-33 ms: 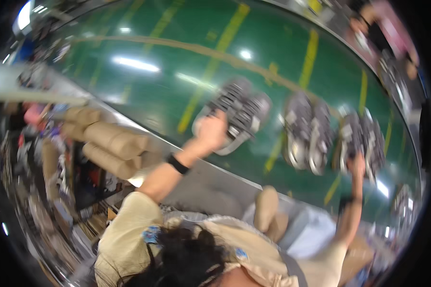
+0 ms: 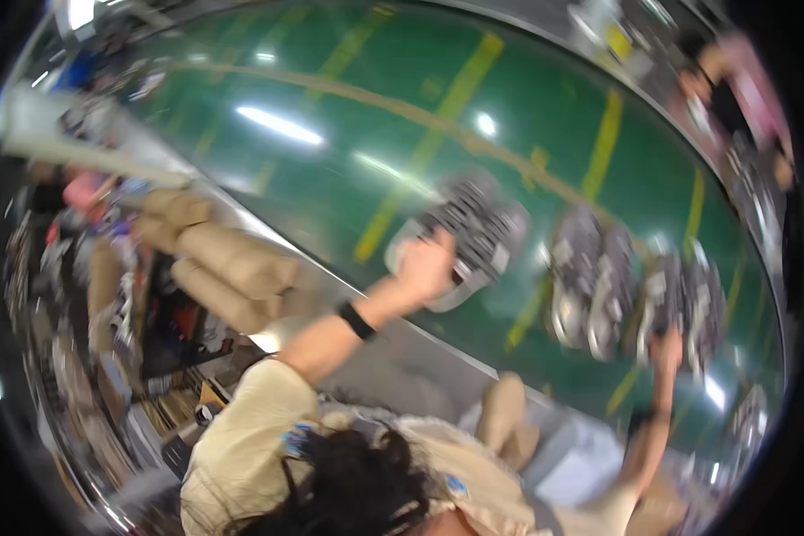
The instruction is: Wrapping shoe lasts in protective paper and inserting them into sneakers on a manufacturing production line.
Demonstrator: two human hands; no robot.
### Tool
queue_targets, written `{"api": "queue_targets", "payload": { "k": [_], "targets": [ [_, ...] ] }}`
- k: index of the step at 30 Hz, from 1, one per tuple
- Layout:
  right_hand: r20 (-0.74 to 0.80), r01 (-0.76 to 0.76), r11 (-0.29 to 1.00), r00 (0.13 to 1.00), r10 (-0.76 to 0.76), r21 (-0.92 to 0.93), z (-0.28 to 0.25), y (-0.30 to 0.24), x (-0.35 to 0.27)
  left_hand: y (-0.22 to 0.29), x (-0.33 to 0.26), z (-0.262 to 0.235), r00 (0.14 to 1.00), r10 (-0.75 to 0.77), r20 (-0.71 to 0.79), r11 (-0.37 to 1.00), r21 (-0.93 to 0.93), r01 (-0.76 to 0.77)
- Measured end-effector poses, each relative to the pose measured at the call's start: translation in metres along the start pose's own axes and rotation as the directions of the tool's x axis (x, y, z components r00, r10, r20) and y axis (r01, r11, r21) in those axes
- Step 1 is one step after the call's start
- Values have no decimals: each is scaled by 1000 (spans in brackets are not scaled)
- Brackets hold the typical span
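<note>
My left hand (image 2: 427,266) is closed on the heel end of a pair of grey sneakers (image 2: 484,221) with pale soles, side by side over the green surface. Blur hides whether this pair is lifted or resting. To the right stands another pair of grey sneakers (image 2: 577,272), which neither hand touches. Farther right, my right hand (image 2: 666,348) grips the heel of the left grey sneaker (image 2: 661,290) of a third pair. Its mate, the outer grey sneaker (image 2: 706,308), sits just right of it. Dark bands circle both wrists.
A green conveyor-like surface (image 2: 286,179) with yellow stripes curves across, bordered by a metal edge (image 2: 330,281). Rolled brown paper-like bundles (image 2: 232,259) lie at left. A person in pink (image 2: 749,85) is at far right. A pale blue box (image 2: 581,460) sits close by my body.
The whole scene has shifted lower and slightly right in the picture. Both hands keep their hold, and the sneakers show no clear movement relative to the yellow stripes.
</note>
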State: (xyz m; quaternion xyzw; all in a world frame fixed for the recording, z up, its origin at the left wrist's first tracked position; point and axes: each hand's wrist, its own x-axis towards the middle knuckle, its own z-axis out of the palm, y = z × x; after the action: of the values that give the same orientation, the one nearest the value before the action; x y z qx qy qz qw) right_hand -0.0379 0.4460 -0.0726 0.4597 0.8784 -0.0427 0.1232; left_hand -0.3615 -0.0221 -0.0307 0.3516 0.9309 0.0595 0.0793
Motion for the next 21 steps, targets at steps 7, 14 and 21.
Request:
{"api": "queue_targets", "payload": {
  "k": [7,14,21],
  "targets": [
    [-63,49,991,997,-41,127,54,4,-63,110,19,9,998,-58,-24,940,-337,47],
    [-178,197,914,974,-141,354,15,-179,-115,10,59,-24,986,-127,-110,964,-248,97],
    [-93,261,932,965,-246,251,-38,-424,-74,-187,78,-65,945,-111,-309,993,4,118]
  ]
}}
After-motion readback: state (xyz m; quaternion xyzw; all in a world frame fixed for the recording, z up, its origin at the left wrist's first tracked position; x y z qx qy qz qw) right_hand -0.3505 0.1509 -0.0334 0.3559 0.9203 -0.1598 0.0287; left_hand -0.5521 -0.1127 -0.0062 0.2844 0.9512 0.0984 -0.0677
